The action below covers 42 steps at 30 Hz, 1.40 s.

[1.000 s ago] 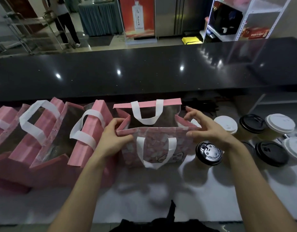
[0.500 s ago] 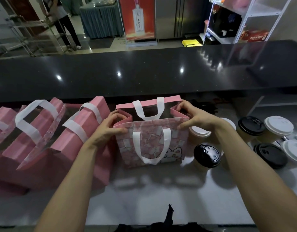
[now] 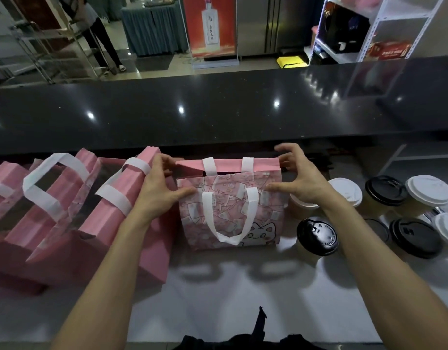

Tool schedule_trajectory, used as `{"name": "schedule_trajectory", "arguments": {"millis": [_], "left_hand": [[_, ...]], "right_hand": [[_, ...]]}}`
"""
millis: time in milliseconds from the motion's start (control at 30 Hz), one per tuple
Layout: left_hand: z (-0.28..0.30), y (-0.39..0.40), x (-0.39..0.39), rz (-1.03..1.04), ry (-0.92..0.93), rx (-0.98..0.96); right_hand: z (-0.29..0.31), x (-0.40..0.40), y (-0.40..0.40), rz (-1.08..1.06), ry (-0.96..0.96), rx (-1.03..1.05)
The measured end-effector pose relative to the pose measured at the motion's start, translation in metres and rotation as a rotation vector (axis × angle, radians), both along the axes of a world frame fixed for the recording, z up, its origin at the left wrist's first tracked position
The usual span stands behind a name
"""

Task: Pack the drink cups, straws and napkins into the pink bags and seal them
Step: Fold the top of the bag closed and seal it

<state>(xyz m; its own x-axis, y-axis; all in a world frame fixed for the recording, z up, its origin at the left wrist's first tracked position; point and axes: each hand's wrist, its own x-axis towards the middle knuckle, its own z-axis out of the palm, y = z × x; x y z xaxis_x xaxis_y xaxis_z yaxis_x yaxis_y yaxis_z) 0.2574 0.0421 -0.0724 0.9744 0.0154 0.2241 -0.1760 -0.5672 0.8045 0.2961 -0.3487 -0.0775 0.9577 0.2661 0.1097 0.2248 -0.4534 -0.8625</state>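
With your left hand [image 3: 156, 190] and right hand [image 3: 297, 178] pinching the pink bag's [image 3: 230, 213] top corners, press its flap flat.

My pink printed cat-pattern bag [image 3: 230, 213] hides whatever is inside; its top flaps block the view. The white-lidded paper cups [image 3: 446, 228] at the right edge are cut off. The row of plain pink bags [image 3: 6, 188] runs off the left edge.
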Motion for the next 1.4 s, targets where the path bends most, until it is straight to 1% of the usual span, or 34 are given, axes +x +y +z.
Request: {"name": "schedule_trajectory", "arguments": {"millis": [67,133,200,300,400,500,700,800,867,933,1067,1167,1200,1267,1333,1367,1400], "left_hand": [[0.010,-0.004,-0.001,-0.050,-0.092,0.092],[0.024,-0.011,-0.002,-0.119,-0.193,0.306],[0.035,-0.020,0.000,-0.197,-0.240,0.514],[0.049,-0.034,0.003,-0.296,-0.214,0.692],[0.059,-0.040,0.006,-0.307,-0.156,0.850],[0.064,-0.040,0.004,-0.313,-0.155,0.964],[0.068,-0.041,-0.002,-0.330,-0.171,1.032],[0.065,-0.040,-0.002,-0.338,-0.209,0.991],[0.062,-0.040,0.000,-0.313,-0.237,0.907],[0.059,-0.040,0.002,-0.288,-0.224,0.794],[0.052,-0.046,0.003,-0.264,-0.170,0.535],[0.047,-0.050,0.002,-0.186,-0.098,0.201],[0.045,-0.051,0.000,-0.157,-0.074,0.131],[0.040,-0.049,-0.007,-0.112,-0.089,0.112],[0.035,-0.042,-0.014,-0.085,-0.092,0.173],[0.033,-0.037,-0.015,-0.079,-0.074,0.191],[0.032,-0.032,-0.016,-0.078,-0.027,0.168]], "right_hand": [[0.001,-0.001,0.000,0.003,-0.013,-0.038],[0.002,-0.003,0.001,0.003,-0.016,-0.073],[0.003,-0.004,0.003,0.000,-0.018,-0.091],[0.003,-0.003,0.004,-0.009,-0.025,-0.106],[0.005,-0.004,0.005,-0.011,-0.012,-0.124],[0.008,-0.006,0.007,-0.012,-0.021,-0.148],[0.014,-0.013,0.012,0.000,-0.073,-0.210],[0.016,-0.015,0.013,0.016,-0.106,-0.228],[0.018,-0.016,0.014,0.018,-0.105,-0.235],[0.020,-0.017,0.016,0.011,-0.098,-0.245],[0.024,-0.021,0.021,-0.008,-0.097,-0.270],[0.026,-0.022,0.023,-0.029,-0.113,-0.298],[0.026,-0.022,0.024,-0.039,-0.108,-0.304],[0.024,-0.022,0.024,-0.048,-0.096,-0.301],[0.022,-0.022,0.023,-0.050,-0.099,-0.293],[0.021,-0.021,0.023,-0.053,-0.104,-0.297],[0.020,-0.020,0.022,-0.055,-0.106,-0.305]]}}
